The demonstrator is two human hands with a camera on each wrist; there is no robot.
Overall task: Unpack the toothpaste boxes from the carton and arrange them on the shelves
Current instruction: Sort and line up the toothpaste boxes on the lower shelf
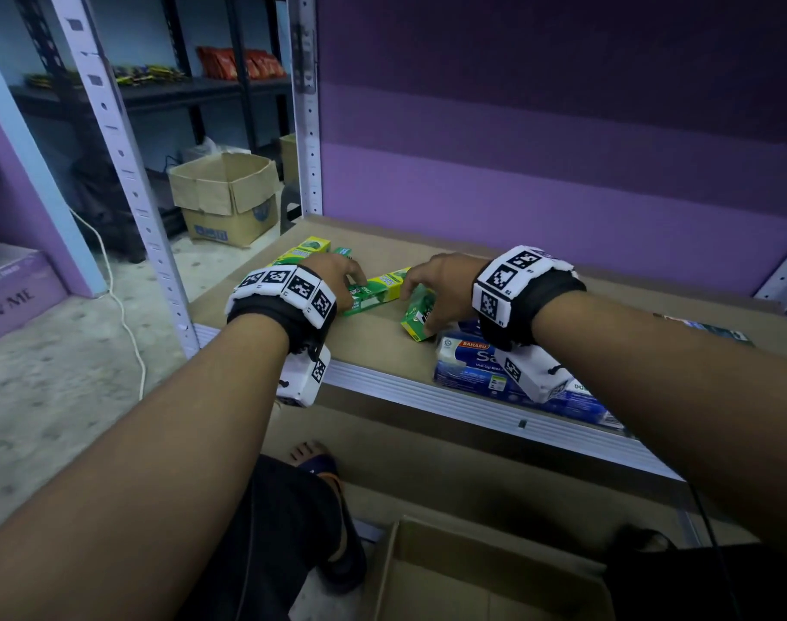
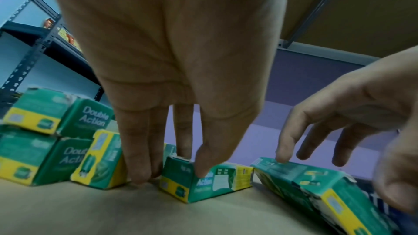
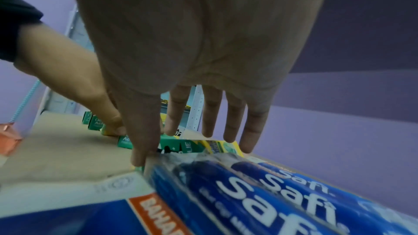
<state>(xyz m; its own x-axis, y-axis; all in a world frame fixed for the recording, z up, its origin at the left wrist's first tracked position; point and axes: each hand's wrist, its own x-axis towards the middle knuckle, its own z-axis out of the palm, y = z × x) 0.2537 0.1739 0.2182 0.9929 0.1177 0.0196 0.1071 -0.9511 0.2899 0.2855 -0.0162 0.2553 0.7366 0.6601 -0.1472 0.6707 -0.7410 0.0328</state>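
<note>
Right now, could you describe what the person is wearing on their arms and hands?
Both forearms are bare. Each wrist carries a black strap ringed with white blocks printed with black square markers, and a white camera box hangs beneath. The left hand and right hand are ungloved.

A shop stockroom: slotted metal racking (image 1: 308, 127) against a purple wall (image 1: 562, 150), snack packets (image 1: 239, 62) on a dark back shelf (image 1: 167, 89), cardboard cartons (image 1: 226, 199) on the concrete floor (image 1: 46, 387).

Dim bluish light, blurred wrist views, warped edges.
</note>
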